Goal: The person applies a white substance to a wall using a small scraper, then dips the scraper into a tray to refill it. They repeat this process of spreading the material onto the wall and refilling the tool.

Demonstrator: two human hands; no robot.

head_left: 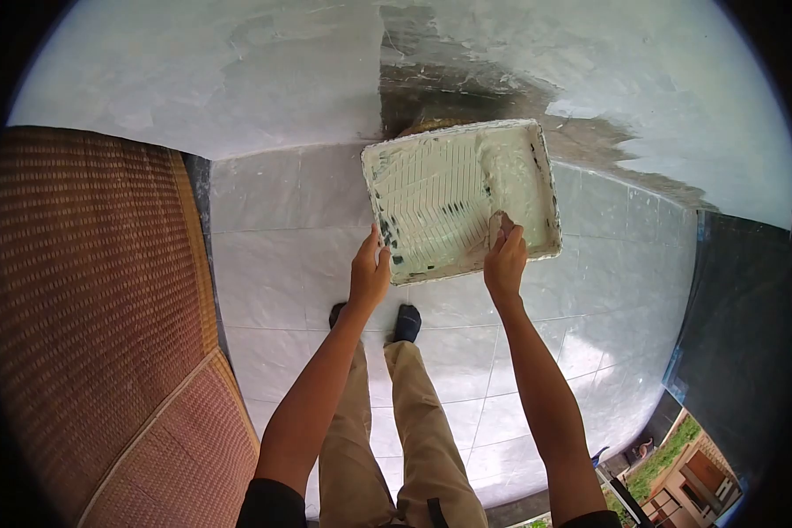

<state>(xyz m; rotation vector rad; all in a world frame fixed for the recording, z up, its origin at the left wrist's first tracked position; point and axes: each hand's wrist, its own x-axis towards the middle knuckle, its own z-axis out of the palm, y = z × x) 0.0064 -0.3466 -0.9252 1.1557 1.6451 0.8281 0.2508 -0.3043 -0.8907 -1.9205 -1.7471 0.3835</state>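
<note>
A paint tray (431,180), ribbed on its left part and smeared with pale cream paint, is held up in front of me, slightly tilted. My left hand (371,271) grips its lower left edge. Over the paint well at the tray's right side, my right hand (505,264) is closed on a small brownish tool (499,225) coated with paint. The fingers cover most of it, so its exact kind is hidden. The tool's end touches the paint in the tray.
Behind the tray rises a wall (282,70) with streaky pale paint and a dark bare patch (453,84) at the corner. Light tiles (264,282) cover the floor under my feet. A woven mat (106,264) stands at left; a dark panel (739,308) is at right.
</note>
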